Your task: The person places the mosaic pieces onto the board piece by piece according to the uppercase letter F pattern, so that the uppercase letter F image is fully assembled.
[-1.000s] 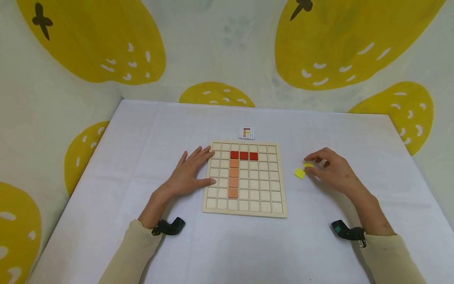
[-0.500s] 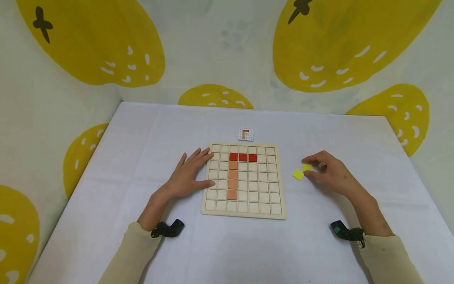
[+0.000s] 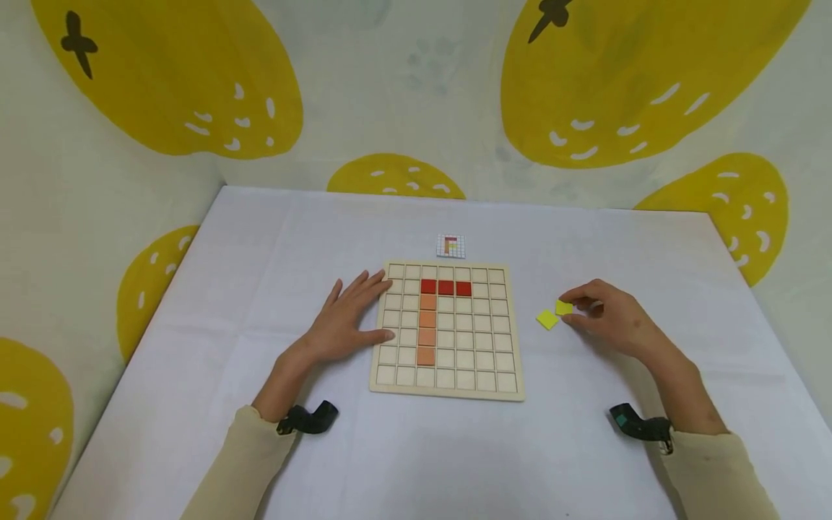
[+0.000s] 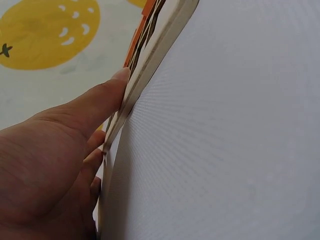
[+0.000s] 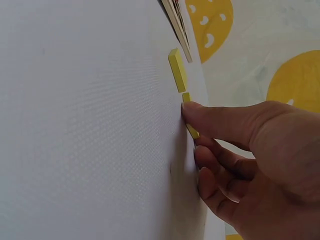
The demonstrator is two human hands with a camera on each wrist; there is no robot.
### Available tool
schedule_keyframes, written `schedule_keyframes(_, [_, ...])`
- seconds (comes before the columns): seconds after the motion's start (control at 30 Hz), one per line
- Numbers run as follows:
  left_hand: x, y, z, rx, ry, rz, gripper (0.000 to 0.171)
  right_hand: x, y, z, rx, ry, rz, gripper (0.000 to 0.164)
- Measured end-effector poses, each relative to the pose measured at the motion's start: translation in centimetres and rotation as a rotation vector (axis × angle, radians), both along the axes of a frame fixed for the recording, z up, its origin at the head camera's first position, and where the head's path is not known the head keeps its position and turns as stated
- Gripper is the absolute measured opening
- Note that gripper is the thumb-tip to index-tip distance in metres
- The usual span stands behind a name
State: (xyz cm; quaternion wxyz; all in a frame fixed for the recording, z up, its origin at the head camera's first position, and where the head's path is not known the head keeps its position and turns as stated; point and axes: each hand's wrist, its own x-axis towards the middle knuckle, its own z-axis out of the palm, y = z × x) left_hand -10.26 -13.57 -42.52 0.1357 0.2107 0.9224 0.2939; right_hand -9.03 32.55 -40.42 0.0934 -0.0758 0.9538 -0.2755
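My left hand (image 3: 340,323) rests with spread fingers at the left edge of a wooden grid board (image 3: 448,396); its thumb lies over the rim, also seen in the left wrist view. Three red tiles (image 3: 445,287) form a row in the board's upper part. Below the leftmost runs a column of several orange tiles (image 3: 426,337). To the right of the board, my right hand (image 3: 614,318) pinches a yellow square tile (image 3: 563,308) between thumb and forefinger, low at the tabletop. Another yellow tile (image 3: 547,319) lies just left of it, nearly corner to corner.
A small pattern card (image 3: 451,245) with a coloured grid lies behind the board's far edge. White cloth (image 3: 312,238) covers the table, which meets painted walls at the back and sides. A black wrist camera (image 3: 640,425) sits on each forearm.
My right thumb and forefinger have shifted slightly right and closed on the yellow tile's right side, showing more of it. The left hand and the board tiles keep their places.
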Motion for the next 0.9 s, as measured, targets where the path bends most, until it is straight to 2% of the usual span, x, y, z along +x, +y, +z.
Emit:
schedule_keyframes(0.27, [0.0,0.0,0.0,-0.014,-0.004,0.005,0.089,-0.2,-0.8,-0.1,0.010,0.054,-0.008,0.028])
schedule_keyframes(0.6, [0.0,0.1,0.1,-0.002,-0.004,0.010,0.089,-1.2,-2.7,0.6,-0.065,0.055,-0.010,0.030])
schedule_keyframes(0.9, [0.0,0.2,0.1,-0.009,-0.007,0.010,0.089,-1.7,-4.6,0.5,-0.068,0.031,-0.008,0.034])
